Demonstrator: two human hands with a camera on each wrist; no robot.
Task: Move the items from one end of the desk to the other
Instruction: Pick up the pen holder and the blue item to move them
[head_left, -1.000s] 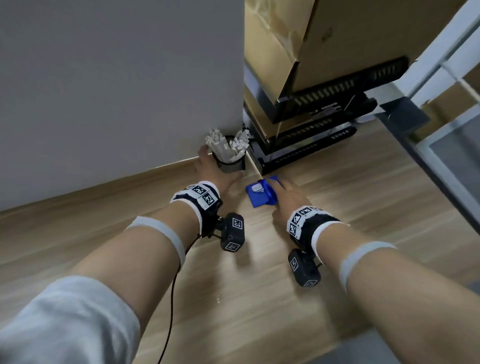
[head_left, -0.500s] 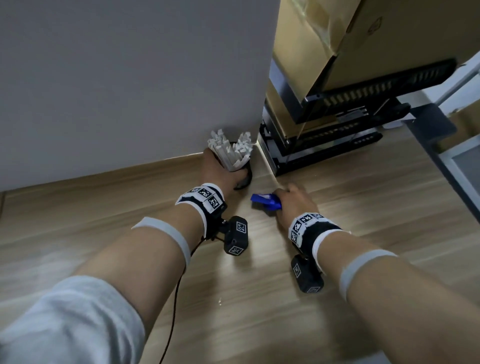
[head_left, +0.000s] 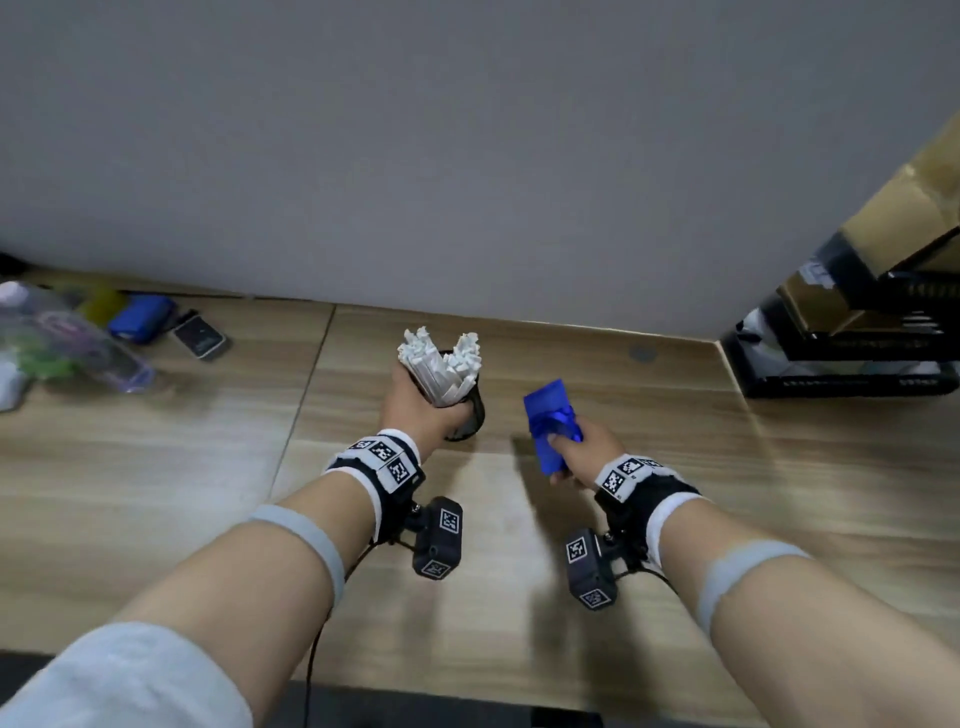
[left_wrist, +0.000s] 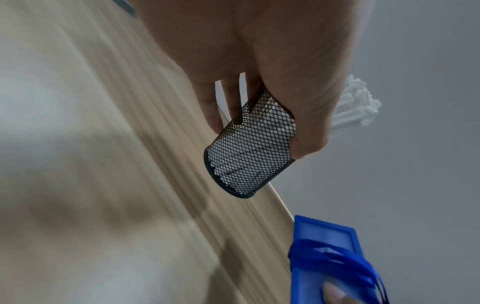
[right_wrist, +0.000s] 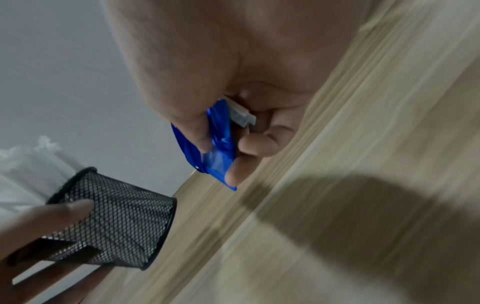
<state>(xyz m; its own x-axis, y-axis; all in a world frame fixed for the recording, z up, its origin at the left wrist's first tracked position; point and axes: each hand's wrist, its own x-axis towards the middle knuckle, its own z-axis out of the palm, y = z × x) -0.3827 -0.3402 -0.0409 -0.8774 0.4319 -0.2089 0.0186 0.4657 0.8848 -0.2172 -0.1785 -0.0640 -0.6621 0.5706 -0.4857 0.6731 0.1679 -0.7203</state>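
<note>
Both hands loaded, both held above the wooden desk.

Left hand: fingers and thumb wrapped round a black mesh cup, which is packed with white paper-wrapped sticks. Cup is tilted, its base clear of the desk top in the left wrist view. Sticks fan out of the rim toward the grey wall.

Right hand: thumb on one face and fingers curled on the other side of a flat blue card sleeve, with a blue cord wound around its middle. A small white piece sits in the palm against the sleeve; can't tell what it is. Sleeve is off the desk, just right of the cup, not touching it.

Both items sit roughly mid-desk, toward the far edge by the wall.

Far left of desk: clear plastic bag with blurred contents, a blue pouch and a small dark device beside it. Far right: stacked black trays with brown cardboard boxes on top.

Left end pile and the held items are well apart.
</note>
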